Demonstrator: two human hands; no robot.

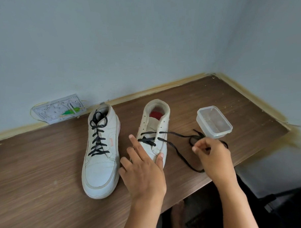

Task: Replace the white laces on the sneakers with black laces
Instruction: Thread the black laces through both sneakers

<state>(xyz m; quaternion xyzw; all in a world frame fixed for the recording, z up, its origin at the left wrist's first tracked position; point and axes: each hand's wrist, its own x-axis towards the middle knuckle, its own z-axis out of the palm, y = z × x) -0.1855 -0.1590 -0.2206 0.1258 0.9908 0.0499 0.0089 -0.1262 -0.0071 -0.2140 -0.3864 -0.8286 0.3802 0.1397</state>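
Two white sneakers stand on the wooden table (36, 170), toes toward me. The left sneaker (100, 161) is laced to the top with a black lace (97, 133). The right sneaker (155, 127) has a black lace (175, 147) crossed through only its lower eyelets; its upper eyelets are bare. My left hand (143, 169) lies over the right sneaker's toe, fingers spread, thumb on its right side. My right hand (212, 156) pinches the loose black lace ends to the right of that sneaker. One end loops across the table toward the front edge.
A clear plastic container (215, 121) stands just behind my right hand. A white wall socket plate (59, 108) with a green piece sits at the wall behind the left sneaker. Walls close the table at the back and right; the front edge runs under my forearms.
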